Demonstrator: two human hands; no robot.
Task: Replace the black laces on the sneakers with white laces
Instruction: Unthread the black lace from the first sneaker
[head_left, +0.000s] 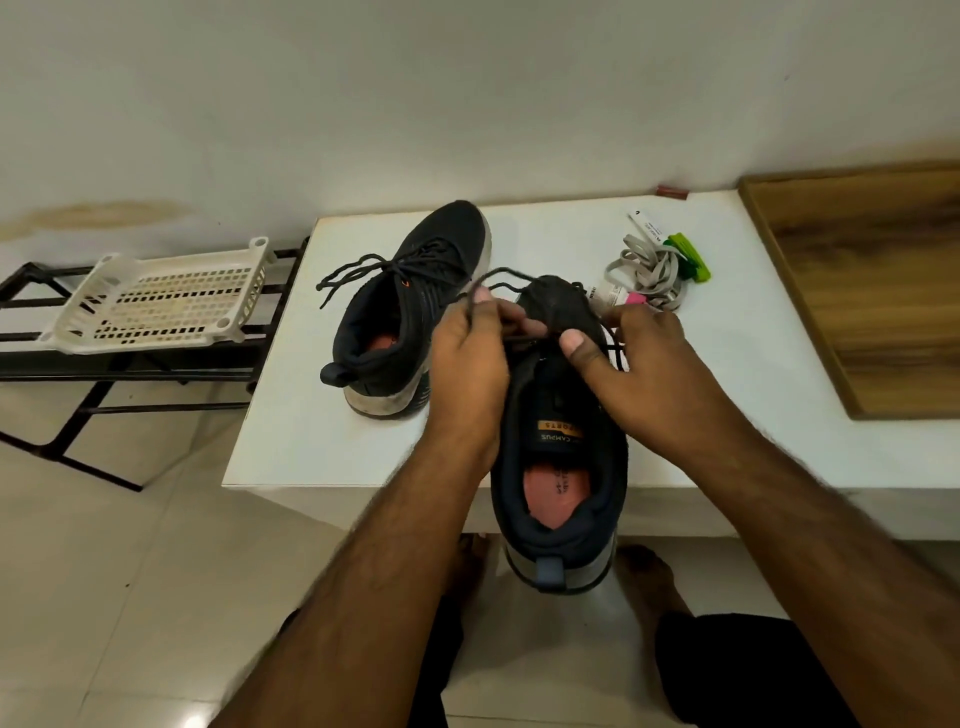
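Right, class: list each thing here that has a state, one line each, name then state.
Near dark sneaker: black lace partly loosened, held over the table edge.
Far dark sneaker: still laced black, lying on its side.
Pale bundled laces: unused, still bundled.
Left hand: pinching the lace.
Right hand: gripping the sneaker.

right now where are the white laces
In the head view, the white laces lie bundled at the table's far right, just beyond the right hand.
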